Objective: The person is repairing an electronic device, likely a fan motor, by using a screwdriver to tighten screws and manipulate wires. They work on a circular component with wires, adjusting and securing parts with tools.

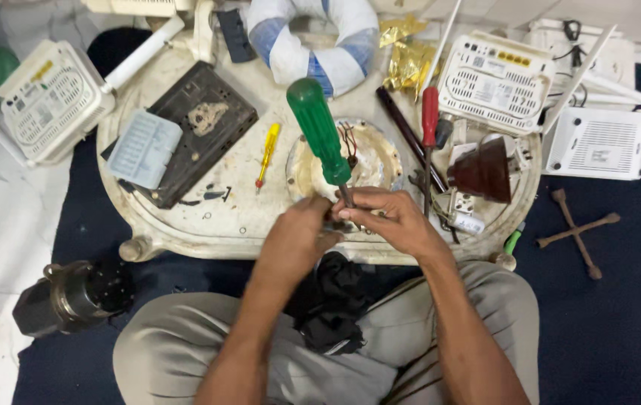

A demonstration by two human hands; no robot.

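So my right hand pinches the metal shaft of the green plastic-handled screwdriver, handle tilting up and away from me. Left hand is curled around something small right at the tip, can't tell what.

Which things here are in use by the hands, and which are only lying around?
In use:
- green screwdriver, shaft pinched by the right hand
- small part under the left hand, mostly hidden

Lying about:
- yellow screwdriver
- red screwdriver
- white routers
- black board
- cross wrench
- tape roll
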